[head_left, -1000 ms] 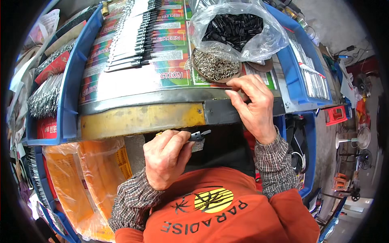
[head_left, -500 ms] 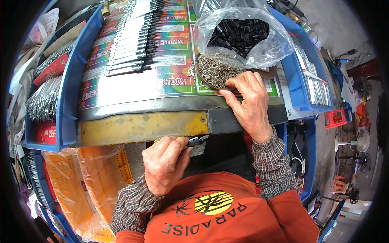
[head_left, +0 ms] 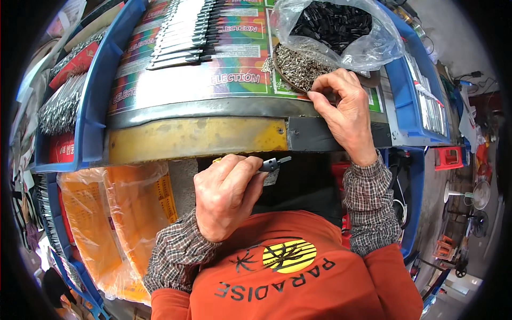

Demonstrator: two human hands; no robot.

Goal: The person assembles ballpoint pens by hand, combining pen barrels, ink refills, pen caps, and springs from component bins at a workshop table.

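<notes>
My left hand [head_left: 226, 194] is closed in front of the table edge, thumb and fingers gripping a dark grey piece [head_left: 271, 164] with small round holes and a narrow flat tip pointing right. The rest of it is hidden in the hand. My right hand [head_left: 349, 114] is at the near rim of a round brown dish heaped with small silvery metal pins [head_left: 301, 66]. Its thumb and forefinger are pinched together; whatever is between them is too small to make out. Behind the dish, an open clear plastic bag [head_left: 392, 45] holds many black parts [head_left: 333, 26].
Slim silvery pieces with dark ends [head_left: 184, 40] lie in a row on the printed table cover [head_left: 234, 88]. Blue bins [head_left: 101, 90] with metal strips flank the table on both sides. Below left sits an orange crate lined with clear plastic [head_left: 130, 224].
The whole view has shifted, so the table sits higher and further right. At the dish, my right thumb and forefinger have come closer together. The grey piece in my left hand has turned slightly.
</notes>
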